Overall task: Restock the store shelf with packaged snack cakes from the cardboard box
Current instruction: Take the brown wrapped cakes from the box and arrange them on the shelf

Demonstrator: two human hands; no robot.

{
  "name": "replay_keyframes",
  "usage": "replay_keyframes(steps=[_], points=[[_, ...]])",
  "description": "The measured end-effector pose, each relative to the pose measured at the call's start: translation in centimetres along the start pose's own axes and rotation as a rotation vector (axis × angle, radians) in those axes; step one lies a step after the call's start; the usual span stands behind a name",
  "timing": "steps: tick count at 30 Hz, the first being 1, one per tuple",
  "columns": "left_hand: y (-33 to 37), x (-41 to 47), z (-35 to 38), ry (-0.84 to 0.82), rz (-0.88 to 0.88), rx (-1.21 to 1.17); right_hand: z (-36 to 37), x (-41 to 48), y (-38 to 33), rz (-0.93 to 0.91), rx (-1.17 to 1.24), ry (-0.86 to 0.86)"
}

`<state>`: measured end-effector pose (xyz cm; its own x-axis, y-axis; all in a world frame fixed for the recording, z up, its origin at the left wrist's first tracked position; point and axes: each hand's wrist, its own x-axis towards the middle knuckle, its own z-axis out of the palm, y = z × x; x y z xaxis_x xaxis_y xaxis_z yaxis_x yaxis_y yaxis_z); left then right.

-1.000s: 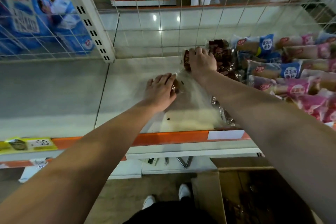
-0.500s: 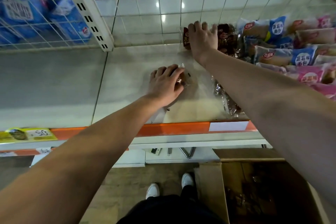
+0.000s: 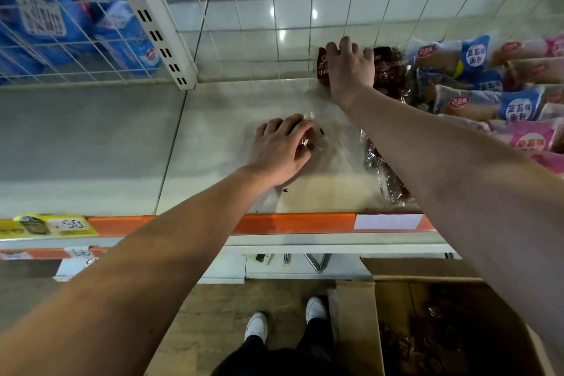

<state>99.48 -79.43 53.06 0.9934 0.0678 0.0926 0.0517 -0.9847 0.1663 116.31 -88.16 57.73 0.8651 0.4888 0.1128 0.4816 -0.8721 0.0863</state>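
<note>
On the pale shelf (image 3: pixel 213 119), my right hand (image 3: pixel 349 69) grips a dark brown snack cake pack (image 3: pixel 323 67) standing against the wire back grid, beside more brown packs (image 3: pixel 392 73). My left hand (image 3: pixel 282 146) lies mid-shelf with its fingers curled over a small clear-wrapped brown cake (image 3: pixel 314 140). A clear bag of brown cakes (image 3: pixel 384 174) lies near the shelf's front edge, partly hidden by my right forearm. The open cardboard box (image 3: pixel 357 323) stands on the floor at lower right, with dark packs dimly visible inside.
Blue and pink bread packs (image 3: pixel 494 94) fill the shelf's right side. A white slotted upright (image 3: pixel 152 18) divides the bays. Blue bags (image 3: pixel 45 9) sit behind the wire grid at left. An orange price rail (image 3: pixel 290 223) runs along the shelf front. My white shoes (image 3: pixel 256 327) stand below.
My right hand has pushed the brown pack farther back toward the wire grid. My left hand has stayed over the small cake. The view has dipped lower.
</note>
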Motion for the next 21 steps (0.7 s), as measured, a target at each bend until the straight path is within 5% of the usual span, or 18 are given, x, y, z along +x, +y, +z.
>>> replay_keyframes(steps=[14, 21], points=[[-1.7, -0.5, -2.2, -0.172, -0.083, 0.026, -3.7, -4.9, -0.7, -0.140, 0.120, 0.089], [-1.7, -1.9, -3.5, -0.227, -0.148, -0.181, -2.6, -10.5, -1.8, -0.280, 0.321, -0.278]])
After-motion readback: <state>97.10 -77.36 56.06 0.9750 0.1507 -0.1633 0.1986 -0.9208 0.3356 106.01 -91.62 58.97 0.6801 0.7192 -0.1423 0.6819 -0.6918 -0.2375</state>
